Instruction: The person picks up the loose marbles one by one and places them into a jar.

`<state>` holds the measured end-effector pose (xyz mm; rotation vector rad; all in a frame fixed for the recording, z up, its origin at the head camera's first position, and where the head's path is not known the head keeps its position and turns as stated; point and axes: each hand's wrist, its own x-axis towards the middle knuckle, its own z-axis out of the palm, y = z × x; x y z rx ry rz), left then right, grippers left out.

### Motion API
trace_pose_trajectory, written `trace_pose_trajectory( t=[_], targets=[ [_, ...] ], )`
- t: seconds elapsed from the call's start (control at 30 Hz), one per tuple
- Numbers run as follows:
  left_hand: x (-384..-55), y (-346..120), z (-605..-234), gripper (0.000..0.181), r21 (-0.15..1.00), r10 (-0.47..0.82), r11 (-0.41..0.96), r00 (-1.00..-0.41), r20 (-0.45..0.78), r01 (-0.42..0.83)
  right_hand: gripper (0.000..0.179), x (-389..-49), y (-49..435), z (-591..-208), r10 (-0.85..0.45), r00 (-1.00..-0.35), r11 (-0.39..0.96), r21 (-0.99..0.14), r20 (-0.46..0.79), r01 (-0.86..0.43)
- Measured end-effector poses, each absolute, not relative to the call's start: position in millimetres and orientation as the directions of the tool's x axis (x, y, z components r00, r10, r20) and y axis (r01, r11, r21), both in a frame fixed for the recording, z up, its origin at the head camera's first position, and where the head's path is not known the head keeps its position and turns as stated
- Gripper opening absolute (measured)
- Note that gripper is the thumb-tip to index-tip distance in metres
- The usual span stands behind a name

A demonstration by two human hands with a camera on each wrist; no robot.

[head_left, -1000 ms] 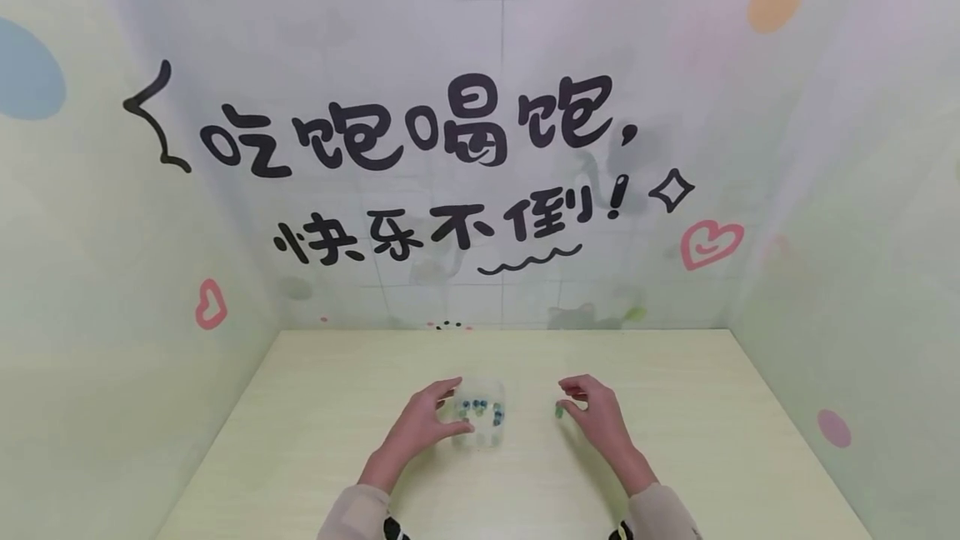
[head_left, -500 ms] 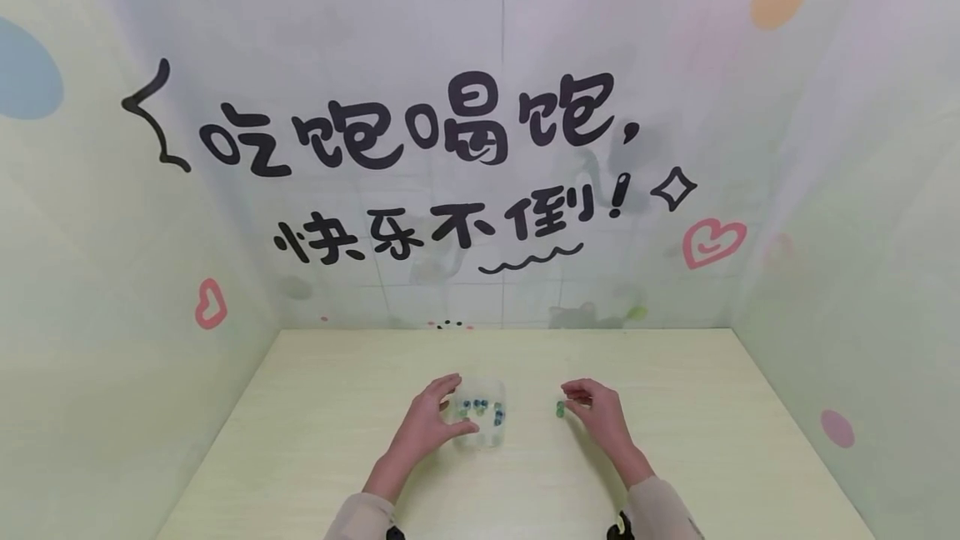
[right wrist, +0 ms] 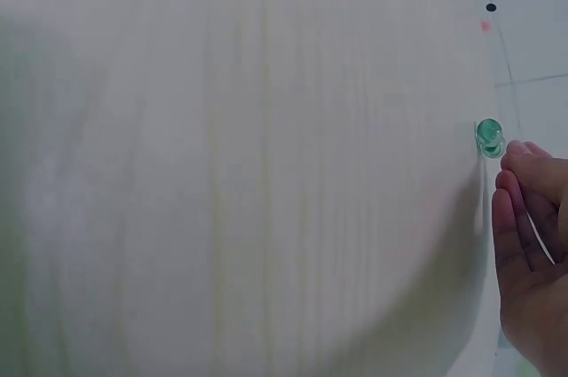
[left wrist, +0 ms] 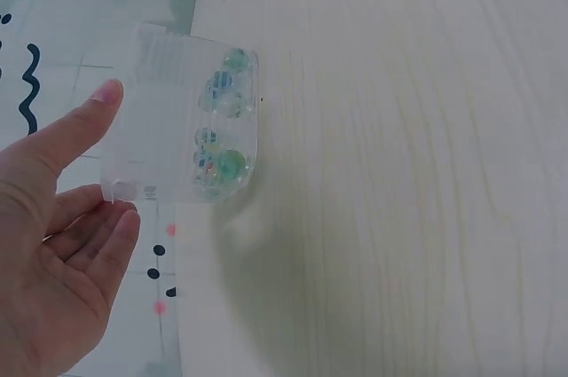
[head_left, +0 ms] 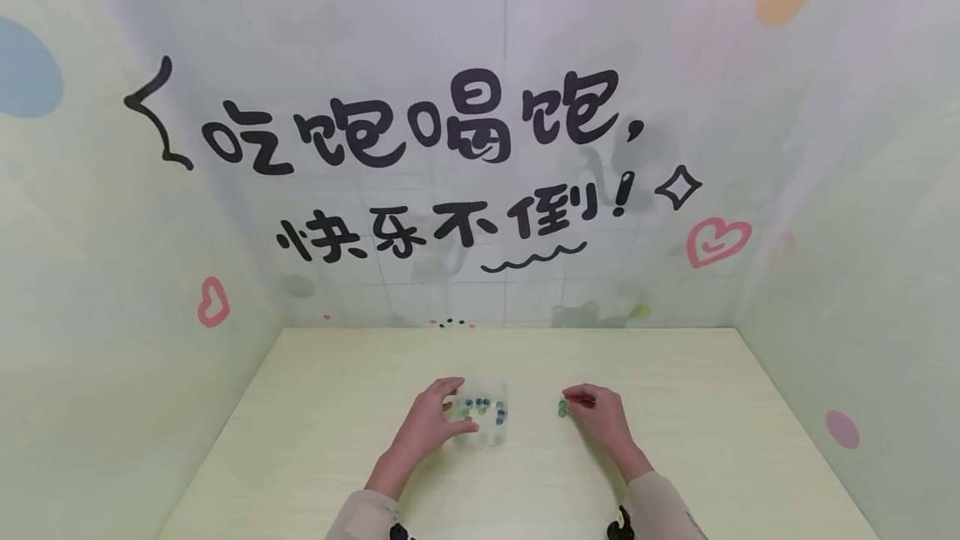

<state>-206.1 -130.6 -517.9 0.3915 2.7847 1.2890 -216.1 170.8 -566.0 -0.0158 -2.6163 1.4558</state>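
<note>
A clear plastic box (head_left: 491, 436) with several blue and green glass marbles (left wrist: 213, 160) in it stands on the table, left of centre. My left hand (head_left: 429, 419) holds the box by its left side, thumb toward me and fingers at the far side. In the left wrist view the thumb and curled fingers overlap its upper edge. To the right of the box, my right hand (head_left: 603, 419) has its thumb and fingertips pinched together at a small pair of green marbles (right wrist: 489, 136). Those marbles show just beyond the fingertips, low over the table.
The pale wooden table (head_left: 330, 407) extends around both hands. Upright printed panels close off its back and both sides, with large black lettering on the back panel (head_left: 450, 290). A strip of table lies between the box and my right hand.
My right fingertips have drawn slightly back and up from the green marbles, which show more fully. The left hand and the box stay put; the view has shifted slightly.
</note>
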Motion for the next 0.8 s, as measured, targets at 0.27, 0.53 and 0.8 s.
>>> trace_pose_trajectory(
  t=[0.27, 0.53, 0.8],
  targets=[
    [-206.9, -128.0, -510.8, 0.075, 0.723, 0.25, 0.661, -0.967, 0.04, 0.201, 0.015, -217.8, 171.7, -569.1, 0.066, -0.99, 0.546, -0.835, 0.125, -0.069],
    [-205.8, -128.5, -509.6, 0.075, 0.716, 0.246, 0.67, -0.969, 0.034, 0.195, 0.016, -221.5, 173.1, -573.7, 0.028, -0.989, 0.575, -0.811, 0.145, -0.103],
    [-204.9, -129.1, -510.0, 0.076, 0.715, 0.249, 0.673, -0.968, 0.024, 0.19, 0.017, -222.0, 173.0, -577.3, -0.015, -0.977, 0.635, -0.753, 0.211, -0.172]
  ],
)
